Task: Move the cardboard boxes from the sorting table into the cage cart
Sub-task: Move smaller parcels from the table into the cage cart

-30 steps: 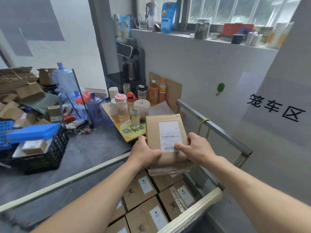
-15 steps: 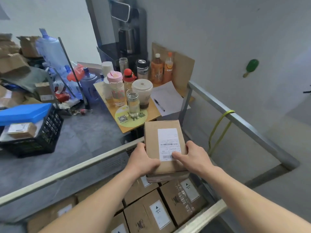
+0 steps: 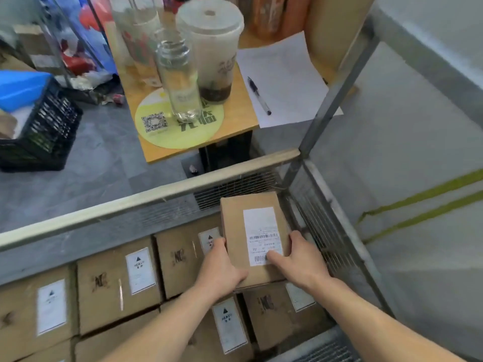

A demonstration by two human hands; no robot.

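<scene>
Box (image 3: 254, 239) has come down. A sec ago I held it up over the far rail (image 3: 146, 199) of the cage cart (image 3: 337, 178), w/ nothing under it. Now it sits below that rail, just inside it, at the rail's right end where the mesh (image 3: 321, 231) wall meets it. So the carry is done and I'd say only the set-down is left. Can't tell yet if it rests fully on the packed boxes (image 3: 117, 280) lined up under the rail.

Both hands are on it. Left hand (image 3: 222, 267) is curled round the left edge. Right hand (image 3: 300, 259) is wrapped on the right edge, thumb lying across the label (image 3: 262, 236).

Materials: the box is plain brown cardboard, flat and oblong, w/ sharp corners and a matte face. Its label is smooth white paper w/ barcodes. The packed ones are the same card w/ small white stickers, laid tight side by side, and prob. make a level bed. The rail is pale and flat-faced, the mesh thin steel wire in a fine grid. Beyond the rail a wood side table (image 3: 235, 118) holds a frosted plastic cup (image 3: 211, 48) and a clear bottle (image 3: 180, 77).
</scene>
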